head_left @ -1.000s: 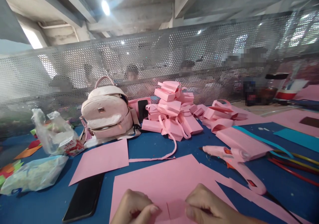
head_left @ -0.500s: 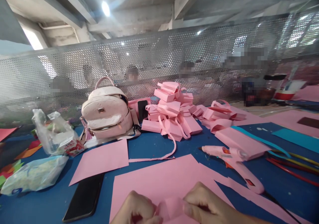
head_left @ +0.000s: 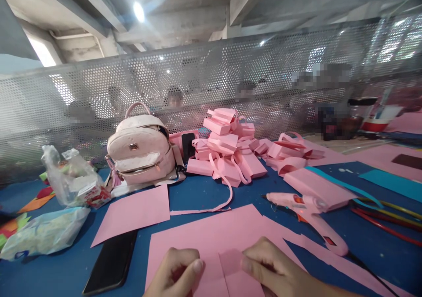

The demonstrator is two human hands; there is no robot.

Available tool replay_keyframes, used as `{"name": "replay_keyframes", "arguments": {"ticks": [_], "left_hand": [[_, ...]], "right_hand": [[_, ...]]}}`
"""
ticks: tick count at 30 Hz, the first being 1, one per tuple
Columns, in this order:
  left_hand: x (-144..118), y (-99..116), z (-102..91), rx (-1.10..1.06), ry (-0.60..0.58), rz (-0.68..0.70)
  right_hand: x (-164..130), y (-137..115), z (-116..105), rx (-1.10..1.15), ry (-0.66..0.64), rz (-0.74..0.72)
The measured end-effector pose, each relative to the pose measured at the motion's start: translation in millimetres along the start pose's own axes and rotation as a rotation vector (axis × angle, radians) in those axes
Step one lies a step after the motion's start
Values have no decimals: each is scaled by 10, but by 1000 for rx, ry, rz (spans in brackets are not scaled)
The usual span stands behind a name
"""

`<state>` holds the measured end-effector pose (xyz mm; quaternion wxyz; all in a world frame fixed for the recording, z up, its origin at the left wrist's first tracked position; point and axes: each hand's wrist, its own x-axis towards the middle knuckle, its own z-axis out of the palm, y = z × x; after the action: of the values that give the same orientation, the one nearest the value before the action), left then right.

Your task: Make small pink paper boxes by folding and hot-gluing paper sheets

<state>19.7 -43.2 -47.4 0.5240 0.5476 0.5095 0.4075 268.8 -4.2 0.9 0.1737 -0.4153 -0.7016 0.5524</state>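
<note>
My right hand point(head_left: 275, 266) pinches a small piece of pink paper point(head_left: 232, 266) between thumb and fingers, over a large pink paper sheet point(head_left: 204, 235). The small piece's left edge stands free of my left hand point(head_left: 180, 270). That hand is curled above the sheet's left side, thumb against the fingers, and no paper shows in it. To the right of the sheet lies a pink glue gun point(head_left: 306, 204) with a black cord. Another pink sheet point(head_left: 135, 211) partly covers a black phone point(head_left: 110, 264) on the left.
Pink paper bags point(head_left: 224, 145) are heaped at the back of the blue table point(head_left: 194, 191). A pale pink backpack point(head_left: 140, 147) stands beside them, with plastic bags point(head_left: 46, 231) further left. Coloured strips point(head_left: 389, 226) lie at right. A perforated metal screen point(head_left: 204, 72) closes the back; people are blurred behind it.
My left hand has come away from the small paper piece and moved slightly left, its thumb now showing. The piece lies flatter, still pinched in my right hand.
</note>
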Motion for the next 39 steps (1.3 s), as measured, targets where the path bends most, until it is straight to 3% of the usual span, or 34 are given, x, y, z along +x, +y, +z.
{"name": "replay_keyframes", "arguments": {"ticks": [10,17,21,27,29,34,39], "left_hand": [[-15,203,11,-1,-117,-9],[101,87,-71,184,-275,158],[118,114,-45,149,-346,197],[53,308,63,-30,-201,73],[38,312,77,-29,-144,92],[13,169,102,249,65,350],[21,52,96,474,149,601]], "right_hand": [[14,102,9,53,13,18],[23,62,3,31,26,-8],[21,77,2,28,25,-3],[23,121,-5,55,48,17],[29,135,-1,60,53,29],[43,143,5,61,64,48],[24,114,-7,69,67,42]]}}
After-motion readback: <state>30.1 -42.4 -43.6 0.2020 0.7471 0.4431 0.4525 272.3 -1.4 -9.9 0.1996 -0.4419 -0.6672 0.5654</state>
